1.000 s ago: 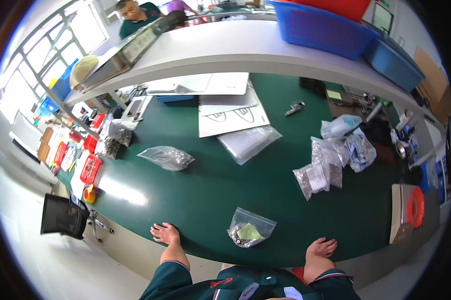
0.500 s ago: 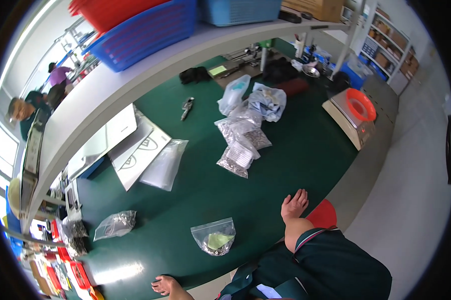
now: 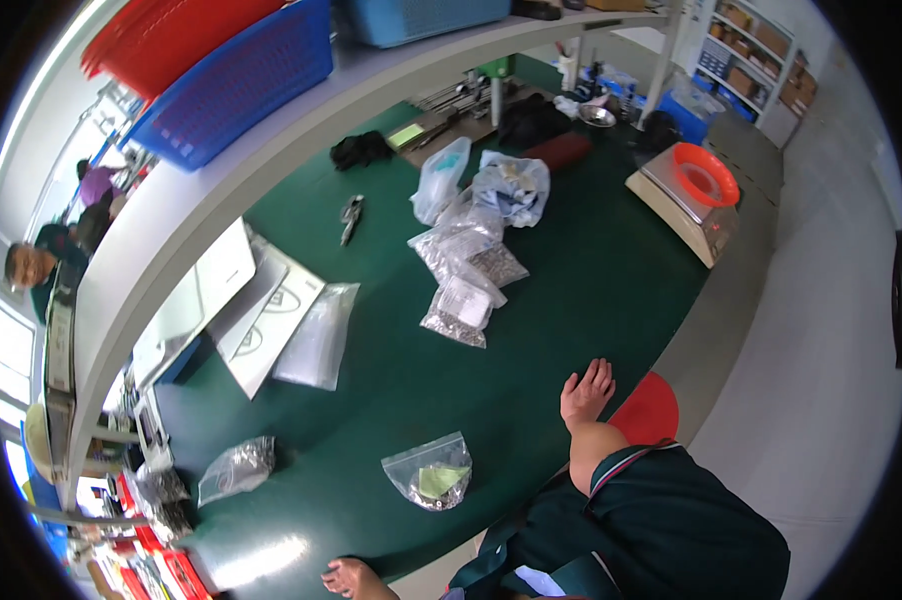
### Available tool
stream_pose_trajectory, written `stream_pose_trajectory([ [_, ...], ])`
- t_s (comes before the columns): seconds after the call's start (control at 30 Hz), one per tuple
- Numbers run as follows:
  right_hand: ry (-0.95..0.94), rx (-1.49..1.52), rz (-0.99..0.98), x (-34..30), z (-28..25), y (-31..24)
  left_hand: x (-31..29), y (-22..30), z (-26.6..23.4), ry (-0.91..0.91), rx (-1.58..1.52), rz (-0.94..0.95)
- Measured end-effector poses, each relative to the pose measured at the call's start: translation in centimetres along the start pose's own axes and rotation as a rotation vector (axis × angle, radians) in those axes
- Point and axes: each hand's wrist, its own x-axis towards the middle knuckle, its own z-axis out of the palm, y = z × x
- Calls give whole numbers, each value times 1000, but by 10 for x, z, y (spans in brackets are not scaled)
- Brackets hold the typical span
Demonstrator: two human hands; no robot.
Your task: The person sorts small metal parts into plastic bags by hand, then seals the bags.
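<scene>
My right hand (image 3: 587,392) rests on the green tabletop (image 3: 391,395) by its right edge, fingers stretched out and holding nothing. Along the near edge, my left hand (image 3: 347,577) lies with its fingers apart, also without anything in it. Between the two hands is a transparent zip bag (image 3: 408,466) of small metal parts, with a light green paper slip (image 3: 444,481) in it. Another bag of small parts (image 3: 239,468) lies farther left. Beyond my right hand sit several stacked bags of small parts (image 3: 456,310), too far off to touch.
A raised shelf (image 3: 221,180) with a blue basket (image 3: 241,85) and a red basket (image 3: 171,45) crosses the back left. Plastic sleeves (image 3: 317,338) lie beside papers. A scale (image 3: 676,208) holds an orange-red bowl (image 3: 706,175). A red stool (image 3: 648,408) stands right of the table.
The whole view has shifted and turned slightly, so the far items appear further left and higher. Both hands stay on the table, and the bags remain in place.
</scene>
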Motion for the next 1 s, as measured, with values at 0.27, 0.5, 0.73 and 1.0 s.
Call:
stream_pose_trajectory([
  [0.27,6,-60,-37,-2,2,2,-3,-4,1,66,-325,-213],
  [0.5,-8,-108,0,-3,-10,-3,2,5,12,199,-275,-279],
  [0.73,102,-26,-73,-5,5,-4,28,-33,66,90,-175,-340],
  [1.0,-45,-15,61,-2,-4,3,15,-32,53,387,-19,105],
])
